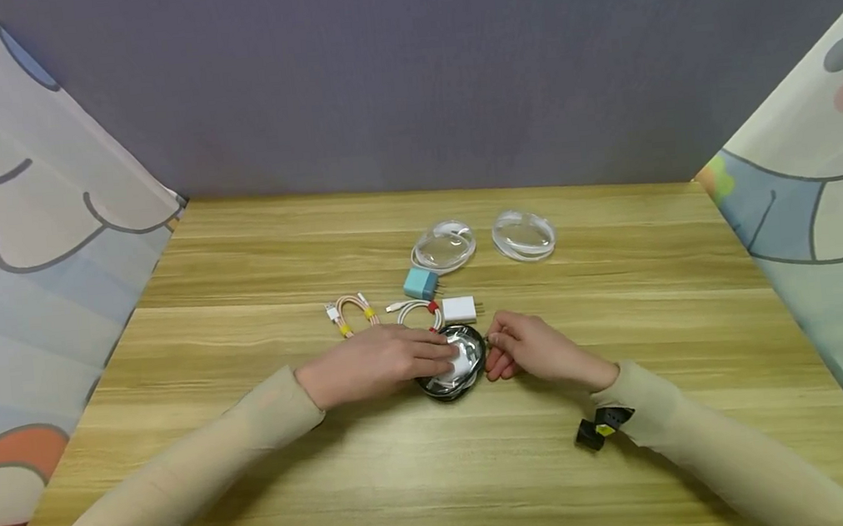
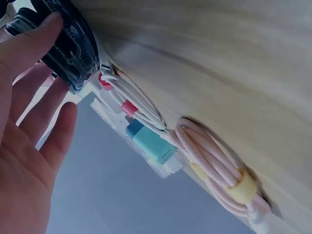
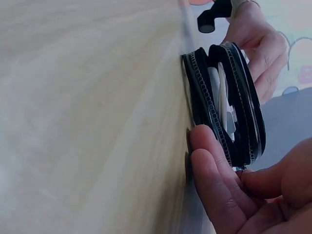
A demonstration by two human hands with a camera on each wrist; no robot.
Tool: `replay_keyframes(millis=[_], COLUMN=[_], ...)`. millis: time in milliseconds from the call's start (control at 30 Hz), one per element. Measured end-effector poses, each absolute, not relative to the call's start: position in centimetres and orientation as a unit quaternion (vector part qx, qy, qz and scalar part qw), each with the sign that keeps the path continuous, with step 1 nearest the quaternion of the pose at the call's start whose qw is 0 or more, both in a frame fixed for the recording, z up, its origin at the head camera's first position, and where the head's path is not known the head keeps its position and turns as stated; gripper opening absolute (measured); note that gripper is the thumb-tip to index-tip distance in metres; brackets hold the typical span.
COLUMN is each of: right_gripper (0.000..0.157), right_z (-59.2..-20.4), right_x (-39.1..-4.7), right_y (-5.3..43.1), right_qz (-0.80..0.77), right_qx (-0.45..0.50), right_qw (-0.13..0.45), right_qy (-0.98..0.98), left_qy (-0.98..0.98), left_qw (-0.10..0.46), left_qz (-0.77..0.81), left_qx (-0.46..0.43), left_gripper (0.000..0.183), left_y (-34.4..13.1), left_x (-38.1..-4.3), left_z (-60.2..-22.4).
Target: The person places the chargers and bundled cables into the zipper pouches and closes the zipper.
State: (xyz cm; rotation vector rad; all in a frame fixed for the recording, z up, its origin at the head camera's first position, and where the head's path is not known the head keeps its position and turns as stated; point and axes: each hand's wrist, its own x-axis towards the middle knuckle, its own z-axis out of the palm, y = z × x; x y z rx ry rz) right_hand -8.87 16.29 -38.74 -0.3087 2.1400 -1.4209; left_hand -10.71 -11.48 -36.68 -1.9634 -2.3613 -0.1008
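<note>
A small round zip case (image 1: pixel 478 357) with a clear top and black edges lies on the table, a white item showing through it. The right wrist view shows its zip parted along the side, with white things inside the case (image 3: pixel 217 92). My left hand (image 1: pixel 385 361) rests on the case with its fingers extended over the top. At the case's right end, my right hand (image 1: pixel 530 345) pinches the zip pull (image 3: pixel 241 168) between thumb and fingers. Two of the right hand's fingers (image 3: pixel 207 165) lie low against the side of the case.
Just beyond the case lie a white charger plug (image 1: pixel 459 309), a white cable (image 1: pixel 425 303) with red ties, a teal plug (image 1: pixel 420 283) and a pink cable (image 1: pixel 350 301) with yellow ties. Two clear round cases (image 1: pixel 466 255) with white rims, one beside the other, sit farther back.
</note>
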Motion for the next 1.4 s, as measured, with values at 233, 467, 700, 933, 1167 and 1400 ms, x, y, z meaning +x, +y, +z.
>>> replay_keyframes(millis=[233, 467, 700, 933, 1167, 1400], right_gripper=[0.017, 0.018, 0.018, 0.017, 0.016, 0.016], right_z=[-38.9, -38.9, -38.9, -38.7, -38.2, -37.8], right_x=[-9.9, -10.3, -10.0, -8.9, -7.3, -6.3], right_y=[16.3, 16.3, 16.8, 17.2, 16.9, 16.3], right_qz=[-0.539, -0.504, -0.482, -0.47, -0.468, -0.484], right_qx=[-0.093, -0.092, -0.121, -0.132, -0.152, -0.163], right_qw=[0.277, 0.291, 0.286, 0.289, 0.297, 0.322], right_qy=[0.79, 0.808, 0.819, 0.824, 0.818, 0.797], left_qy=[-0.765, -0.776, -0.789, -0.797, -0.795, -0.798], left_qw=[0.011, -0.052, -0.07, -0.08, -0.072, -0.066], left_qz=[-0.069, -0.08, -0.102, -0.087, -0.087, -0.083], left_qx=[-0.64, -0.624, -0.601, -0.592, -0.595, -0.593], left_gripper=[0.055, 0.059, 0.057, 0.058, 0.057, 0.058], left_y=[-10.7, -10.6, -10.3, -10.1, -10.1, -10.1], left_x=[-11.4, -11.7, -11.6, -11.4, -11.6, -11.5], left_z=[-37.2, -37.5, -37.4, -37.2, -37.3, -37.4])
